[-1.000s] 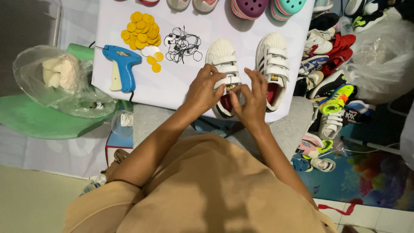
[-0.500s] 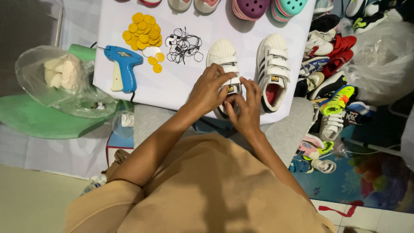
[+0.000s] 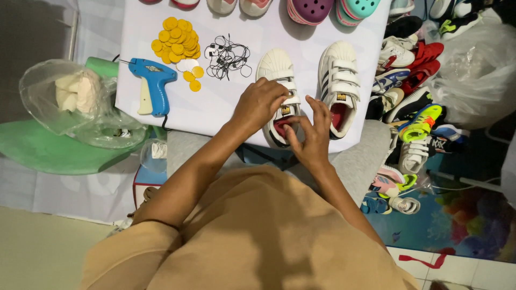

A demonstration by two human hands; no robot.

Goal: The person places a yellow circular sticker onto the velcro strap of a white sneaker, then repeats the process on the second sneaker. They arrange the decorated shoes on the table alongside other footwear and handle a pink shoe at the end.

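Near the front edge of the white sheet (image 3: 226, 107), toward its right half: one white strap-fastened sneaker (image 3: 279, 80), toe pointing away from the person, heel at the sheet's edge.

Left hand (image 3: 262, 102): curled over the shoe's middle straps, fingers bent and closed on the strap area, apparently steadying the shoe. Right hand (image 3: 312, 129): half open, fingers spread, thumb and forefinger pinched at the red-lined opening by the tongue; whether anything small sits in the pinch cannot be told. Both hands meet on this one shoe, probably so that one holds while the other works at the opening.

Just beside it, to the right: matching sneaker (image 3: 338, 80), same direction, untouched, close to the sheet's right edge.

Left half of the sheet: blue tagging gun (image 3: 153, 86), handle toward the person; pile of yellow round tags (image 3: 174, 43) behind it, a few loose ones near the gun; tangle of black string loops (image 3: 228, 56) between tags and shoe. All lie within the left arm's reach, nothing between them and the hands.

Far edge: toes of further shoes, including purple and teal clogs (image 3: 333, 8).

Off the sheet, left: clear plastic bag (image 3: 75, 102) with pale contents, on a green surface. Right: heap of mixed shoes (image 3: 408, 96) on the floor and a large white bag.
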